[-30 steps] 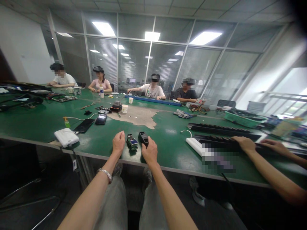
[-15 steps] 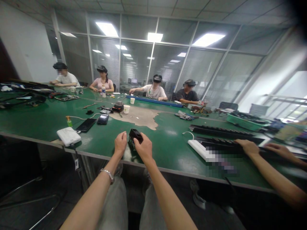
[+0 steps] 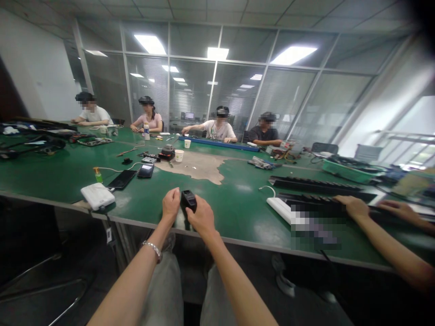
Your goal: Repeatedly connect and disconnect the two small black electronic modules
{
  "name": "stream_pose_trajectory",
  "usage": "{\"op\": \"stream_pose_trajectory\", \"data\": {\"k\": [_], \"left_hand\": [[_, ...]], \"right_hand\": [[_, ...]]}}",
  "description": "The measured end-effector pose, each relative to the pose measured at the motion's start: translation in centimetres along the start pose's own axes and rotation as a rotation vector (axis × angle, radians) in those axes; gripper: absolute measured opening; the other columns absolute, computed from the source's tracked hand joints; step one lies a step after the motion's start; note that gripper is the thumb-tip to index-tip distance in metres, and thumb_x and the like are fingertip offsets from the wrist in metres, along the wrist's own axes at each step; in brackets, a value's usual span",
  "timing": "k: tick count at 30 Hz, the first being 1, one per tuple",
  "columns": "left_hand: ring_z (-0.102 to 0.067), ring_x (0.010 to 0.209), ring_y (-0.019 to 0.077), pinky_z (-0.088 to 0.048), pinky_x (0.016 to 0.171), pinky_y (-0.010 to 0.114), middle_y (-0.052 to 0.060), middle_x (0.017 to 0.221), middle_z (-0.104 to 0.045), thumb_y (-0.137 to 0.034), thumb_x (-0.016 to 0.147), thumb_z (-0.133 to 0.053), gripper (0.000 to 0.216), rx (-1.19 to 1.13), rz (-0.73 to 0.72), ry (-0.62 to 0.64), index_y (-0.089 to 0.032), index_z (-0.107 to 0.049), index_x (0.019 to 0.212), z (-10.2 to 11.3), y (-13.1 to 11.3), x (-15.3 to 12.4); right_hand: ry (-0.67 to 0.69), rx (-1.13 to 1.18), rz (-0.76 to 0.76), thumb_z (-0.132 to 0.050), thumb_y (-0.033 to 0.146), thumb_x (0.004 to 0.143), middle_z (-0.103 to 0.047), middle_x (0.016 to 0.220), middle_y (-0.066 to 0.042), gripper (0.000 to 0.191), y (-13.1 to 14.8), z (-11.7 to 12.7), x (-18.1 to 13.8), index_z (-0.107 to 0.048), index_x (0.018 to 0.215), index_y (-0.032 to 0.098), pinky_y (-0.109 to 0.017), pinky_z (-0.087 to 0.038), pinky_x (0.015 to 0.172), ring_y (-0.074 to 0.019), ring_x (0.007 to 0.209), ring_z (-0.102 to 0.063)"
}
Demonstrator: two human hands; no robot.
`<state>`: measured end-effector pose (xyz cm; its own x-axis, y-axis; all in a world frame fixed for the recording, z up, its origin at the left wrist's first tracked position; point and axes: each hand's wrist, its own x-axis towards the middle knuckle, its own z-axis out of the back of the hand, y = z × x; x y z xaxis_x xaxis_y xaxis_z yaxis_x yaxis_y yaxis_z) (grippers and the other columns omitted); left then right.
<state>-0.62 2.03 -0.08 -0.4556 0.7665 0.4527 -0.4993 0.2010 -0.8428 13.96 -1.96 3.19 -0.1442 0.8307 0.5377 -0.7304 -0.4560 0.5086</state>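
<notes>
Near the front edge of the green table [image 3: 234, 213], my right hand [image 3: 203, 215] is wrapped round a small black boxy device [image 3: 188, 199]. The device stands upright, with a recessed face turned up toward me; its exact kind I cannot make out. Just left of it, my left hand [image 3: 171, 203] is closed with the fingers curled in. A narrow gap separates this hand from the device. Whatever lies inside the left fingers, if anything, is hidden.
To the left lie a white power bank [image 3: 98, 196], a black phone [image 3: 123, 179] and a smaller dark device [image 3: 146, 170]. Right of me are a white power strip [image 3: 279, 210] and a co-worker's hands [image 3: 353, 207] on long black parts. A paper cup [image 3: 179, 155] stands ahead, with several people seated opposite.
The black device has turned in my right hand, so a different face shows on top and the hand's grip has shifted slightly. My left hand has stayed almost still.
</notes>
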Motion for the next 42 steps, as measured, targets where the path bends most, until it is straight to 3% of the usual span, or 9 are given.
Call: {"op": "stream_pose_trajectory", "data": {"k": [6,14,20,26,32,42], "left_hand": [[-0.063,0.109,0.0217,-0.045,0.1,0.036,0.01,0.114,-0.07,-0.036,0.092,-0.041,0.037,0.0,-0.029,0.039,-0.018,-0.071,0.104,-0.2,0.2,0.0],[-0.062,0.11,0.0218,-0.044,0.101,0.036,0.011,0.116,-0.069,-0.036,0.092,-0.042,0.037,0.01,-0.016,0.02,-0.017,-0.07,0.108,-0.1,0.1,0.0],[-0.063,0.108,0.0218,-0.046,0.099,0.036,0.011,0.115,-0.07,-0.035,0.091,-0.042,0.036,0.016,0.0,0.019,-0.018,-0.07,0.108,0.0,0.0,0.0],[-0.063,0.109,0.0218,-0.046,0.099,0.035,0.01,0.114,-0.07,-0.036,0.092,-0.042,0.037,-0.012,-0.009,0.019,-0.018,-0.071,0.106,-0.2,0.3,0.0],[-0.063,0.11,0.0219,-0.045,0.1,0.036,0.01,0.115,-0.07,-0.035,0.091,-0.043,0.035,0.006,0.011,0.023,-0.018,-0.071,0.105,-0.1,-0.1,-0.1],[-0.062,0.112,0.0224,-0.044,0.1,0.036,0.011,0.116,-0.069,-0.035,0.092,-0.043,0.037,0.001,0.011,0.019,-0.016,-0.071,0.107,-0.1,0.1,0.0]], "right_hand": [[-0.032,0.018,0.033,-0.065,0.033,0.077,-0.061,0.121,-0.017,0.056,-0.7,-0.8,-0.7,-0.053,0.128,0.013,-0.042,-0.044,0.097,-0.0293,0.112,-0.056],[-0.046,0.044,0.017,-0.062,0.025,0.08,-0.066,0.113,-0.015,0.048,-0.7,-1.2,-0.8,-0.057,0.126,0.013,-0.037,-0.048,0.093,-0.0264,0.107,-0.061],[-0.173,0.146,-0.021,-0.061,0.031,0.081,-0.066,0.116,-0.014,0.048,-0.6,-0.2,1.2,-0.057,0.125,0.012,-0.037,-0.046,0.096,-0.0259,0.109,-0.061],[-0.232,0.105,-0.116,-0.06,0.029,0.081,-0.064,0.119,-0.017,0.051,-3.6,0.9,1.9,-0.056,0.127,0.009,-0.04,-0.045,0.098,-0.0271,0.112,-0.06],[-0.231,0.025,-0.128,-0.058,0.025,0.081,-0.063,0.12,-0.019,0.05,-6.7,0.3,1.3,-0.056,0.127,0.006,-0.042,-0.045,0.098,-0.0283,0.112,-0.058],[-0.17,-0.032,-0.09,-0.059,0.024,0.079,-0.059,0.126,-0.021,0.056,-8.1,-0.3,0.4,-0.052,0.132,0.004,-0.043,-0.042,0.102,-0.0306,0.119,-0.053]]}}
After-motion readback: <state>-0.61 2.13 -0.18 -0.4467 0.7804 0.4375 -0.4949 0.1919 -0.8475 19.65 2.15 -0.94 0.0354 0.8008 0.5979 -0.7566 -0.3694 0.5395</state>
